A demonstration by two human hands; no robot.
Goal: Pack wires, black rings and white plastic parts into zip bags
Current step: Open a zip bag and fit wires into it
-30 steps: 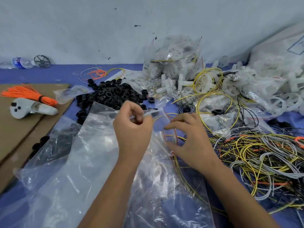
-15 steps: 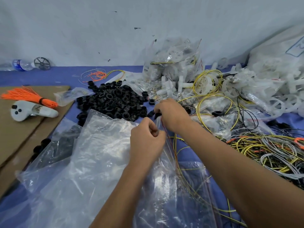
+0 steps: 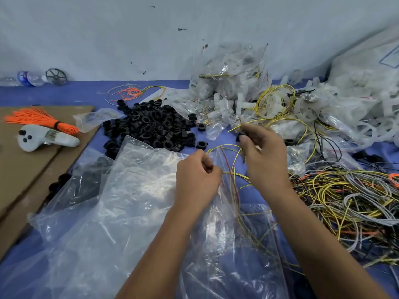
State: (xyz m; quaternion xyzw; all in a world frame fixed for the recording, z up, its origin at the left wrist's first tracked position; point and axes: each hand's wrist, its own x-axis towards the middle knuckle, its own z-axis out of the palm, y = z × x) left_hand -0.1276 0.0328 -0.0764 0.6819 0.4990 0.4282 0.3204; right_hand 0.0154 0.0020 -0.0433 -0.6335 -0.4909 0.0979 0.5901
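Zip bag (image 3: 218,160) mouth edge pinched by left hand (image 3: 197,178), right hand (image 3: 262,156) pinching black ring (image 3: 241,135) just above

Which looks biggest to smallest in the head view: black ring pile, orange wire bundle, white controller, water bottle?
1. black ring pile
2. orange wire bundle and white controller: look alike, unranked
3. water bottle: farther away, partly cut off, so unsure

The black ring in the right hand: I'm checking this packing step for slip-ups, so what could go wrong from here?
1. The right hand pinches the black ring only at its fingertips, above bare table rather than over the zip bag; it could drop and roll into the black ring pile.
2. The left hand holds the bag's mouth by one edge, so it may sag shut.
3. Yellow wires cross the opening and could snag.
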